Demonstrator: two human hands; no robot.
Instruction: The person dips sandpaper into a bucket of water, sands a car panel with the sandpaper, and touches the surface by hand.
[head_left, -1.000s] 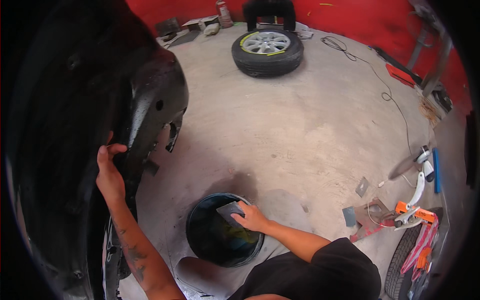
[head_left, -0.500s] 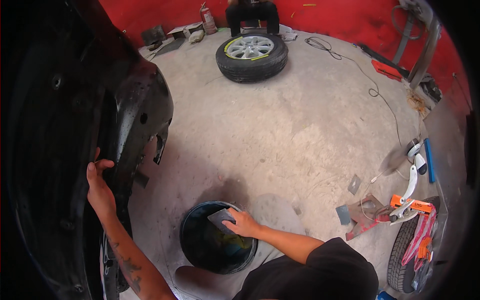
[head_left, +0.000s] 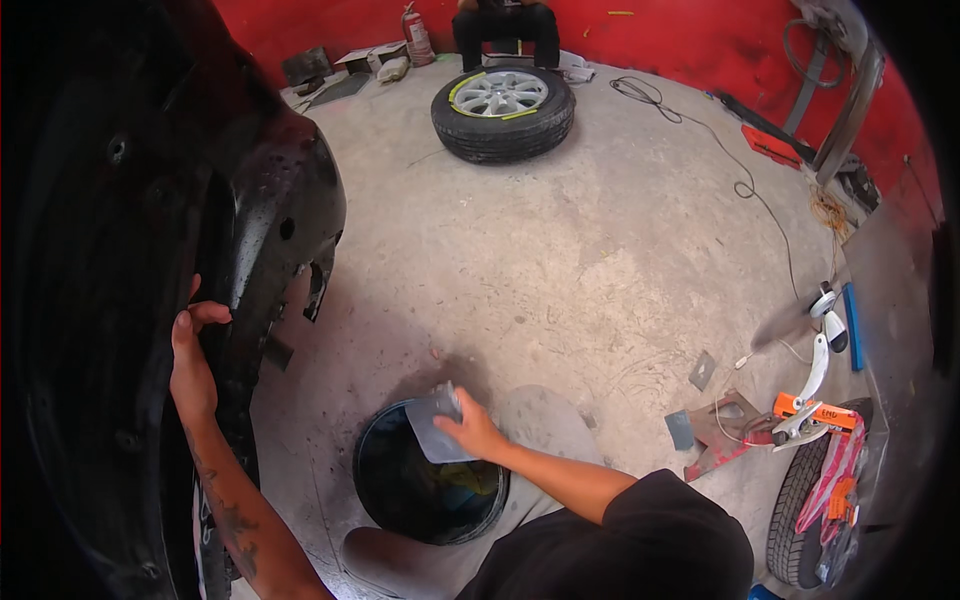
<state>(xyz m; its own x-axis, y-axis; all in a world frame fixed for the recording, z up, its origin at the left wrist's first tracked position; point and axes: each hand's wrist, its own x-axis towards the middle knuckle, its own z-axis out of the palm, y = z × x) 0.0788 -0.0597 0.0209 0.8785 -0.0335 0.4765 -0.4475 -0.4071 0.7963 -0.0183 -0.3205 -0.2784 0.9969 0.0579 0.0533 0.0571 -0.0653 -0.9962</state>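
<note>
My right hand (head_left: 470, 427) pinches a thin grey sheet of sandpaper (head_left: 430, 428) over the mouth of a black bucket (head_left: 362, 478). The sheet's pale face shows, its far edge near the bucket's rim. Inside the bucket, a yellowish cloth-like thing (head_left: 455, 476) and something bluish show dimly. At the left, my left hand (head_left: 193, 375) grips the edge of a large black car body panel (head_left: 265, 190), fingers curled around it; part of the fingers is hidden behind the edge.
A wheel with its tyre (head_left: 505, 140) lies on the floor ahead, a seated person's legs (head_left: 505, 35) behind it. To the right are a cable (head_left: 745, 185), a red metal stand (head_left: 725, 435), a white-handled tool (head_left: 815, 370) and another tyre (head_left: 790, 530). A fire extinguisher (head_left: 417, 35) stands by the red wall.
My right hand has lifted slightly and turned the sandpaper, so a paler face shows instead of the dark one. My left hand keeps its place on the panel. The view has shifted a little.
</note>
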